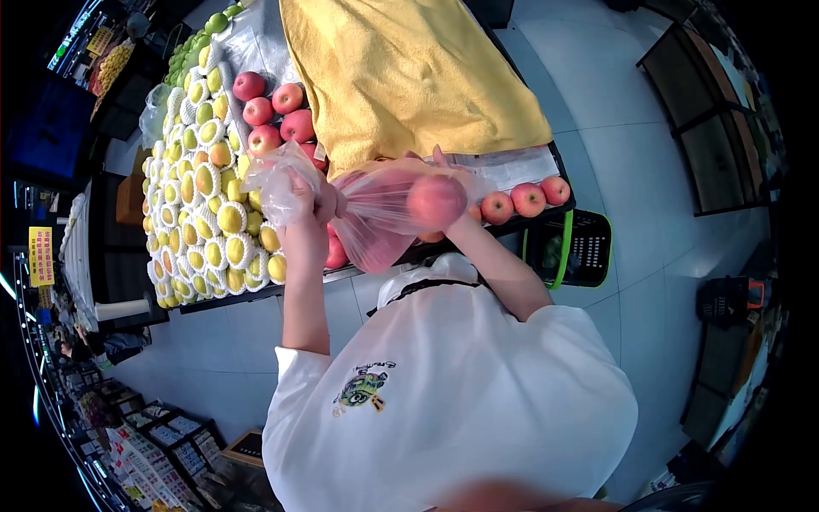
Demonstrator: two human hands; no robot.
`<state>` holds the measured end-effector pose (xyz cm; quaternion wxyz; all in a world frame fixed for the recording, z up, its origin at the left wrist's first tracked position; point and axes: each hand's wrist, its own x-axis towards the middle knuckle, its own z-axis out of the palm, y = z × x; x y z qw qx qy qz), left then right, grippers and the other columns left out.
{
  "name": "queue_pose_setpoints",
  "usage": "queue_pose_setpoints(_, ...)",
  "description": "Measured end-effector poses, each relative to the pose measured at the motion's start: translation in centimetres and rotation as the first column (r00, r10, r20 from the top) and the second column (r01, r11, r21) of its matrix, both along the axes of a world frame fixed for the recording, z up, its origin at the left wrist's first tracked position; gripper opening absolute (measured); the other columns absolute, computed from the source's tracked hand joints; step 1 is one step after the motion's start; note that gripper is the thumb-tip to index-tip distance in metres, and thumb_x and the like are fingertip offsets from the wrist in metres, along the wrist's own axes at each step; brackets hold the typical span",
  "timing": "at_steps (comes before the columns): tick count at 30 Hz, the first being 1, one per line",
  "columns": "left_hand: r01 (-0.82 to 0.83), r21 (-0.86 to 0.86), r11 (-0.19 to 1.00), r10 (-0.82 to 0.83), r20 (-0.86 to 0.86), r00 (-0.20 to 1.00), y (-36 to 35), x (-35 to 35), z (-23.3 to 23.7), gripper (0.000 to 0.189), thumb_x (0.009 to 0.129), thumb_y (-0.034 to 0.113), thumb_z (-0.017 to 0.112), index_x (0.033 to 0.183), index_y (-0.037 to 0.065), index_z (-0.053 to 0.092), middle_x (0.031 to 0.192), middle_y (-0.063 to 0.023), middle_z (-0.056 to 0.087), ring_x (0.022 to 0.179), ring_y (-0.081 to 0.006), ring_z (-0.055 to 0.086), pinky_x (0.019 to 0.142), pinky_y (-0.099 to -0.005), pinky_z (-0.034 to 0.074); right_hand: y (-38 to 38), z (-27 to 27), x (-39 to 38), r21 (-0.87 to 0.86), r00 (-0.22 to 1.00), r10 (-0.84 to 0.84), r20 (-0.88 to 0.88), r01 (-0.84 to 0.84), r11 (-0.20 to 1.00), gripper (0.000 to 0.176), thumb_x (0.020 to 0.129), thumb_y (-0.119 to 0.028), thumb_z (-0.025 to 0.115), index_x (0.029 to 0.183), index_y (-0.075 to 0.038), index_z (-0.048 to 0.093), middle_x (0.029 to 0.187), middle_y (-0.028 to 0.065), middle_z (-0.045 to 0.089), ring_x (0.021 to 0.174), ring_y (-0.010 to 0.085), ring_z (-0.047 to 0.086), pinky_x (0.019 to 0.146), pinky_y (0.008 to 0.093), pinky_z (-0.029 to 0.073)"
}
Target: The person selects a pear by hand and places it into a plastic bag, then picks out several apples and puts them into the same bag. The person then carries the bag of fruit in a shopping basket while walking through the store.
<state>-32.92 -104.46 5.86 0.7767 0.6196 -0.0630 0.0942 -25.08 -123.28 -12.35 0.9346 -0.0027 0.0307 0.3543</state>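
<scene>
My left hand (309, 203) is closed around the gathered neck of a clear plastic bag (373, 224), above the front of the fruit display. The bag stretches to the right, and a red apple (437, 203) shows through its film. Behind that apple, my right hand (454, 173) cups it, partly hidden by the bag and the fruit, with some fingertips showing above. Several loose red apples (298, 125) lie behind my left hand, and more red apples (528, 199) sit along the display edge to the right.
A yellow cloth (409, 81) covers the back of the display. Yellow-green fruits in foam nets (205, 181) are piled at the left. A black basket with a green handle (589, 249) stands right of the display. Dark shelving (704, 119) is farther right.
</scene>
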Motion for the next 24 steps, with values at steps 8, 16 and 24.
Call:
queue_pose_setpoints(8,0.195,-0.173,0.966,-0.203,-0.029,0.979,-2.2,0.7,-0.4,0.036,0.11,0.037,0.047,0.089,0.009,0.049,0.057,0.0054,0.027,0.049,-0.0096,0.023,0.052,-0.0289,0.025,0.5,-4.0,-0.3,0.155,0.999,0.008,0.038,-0.014,0.988,0.045,0.106,-0.044,0.047,0.129,-0.009,0.063,0.095,0.006,0.065,0.119,0.0311,0.061,0.108,0.0505,0.045)
queue_pose_setpoints(16,0.624,-0.314,0.715,-0.582,0.226,0.781,-0.9,0.9,-0.3,0.028,0.101,0.029,0.058,0.082,0.011,0.048,0.054,0.0065,0.03,0.043,-0.0087,0.026,0.043,-0.0268,0.023,8.4,1.1,-5.4,0.03,0.852,-0.428,0.302,0.44,0.898,0.024,0.104,-0.026,0.052,0.118,-0.008,0.06,0.094,0.0012,0.054,0.096,0.0197,0.05,0.086,0.0342,0.045)
queue_pose_setpoints(24,0.318,-0.106,0.942,-0.322,-0.016,0.947,-0.8,-0.3,-0.6,0.039,0.109,0.041,0.049,0.086,0.01,0.05,0.058,0.0052,0.033,0.046,-0.0084,0.027,0.047,-0.0272,0.024,-2.0,7.0,-3.4,-0.253,0.992,-0.119,-0.037,0.106,0.962,0.039,0.105,-0.029,0.053,0.138,-0.007,0.055,0.101,0.0037,0.055,0.088,0.0204,0.054,0.098,0.0393,0.05)
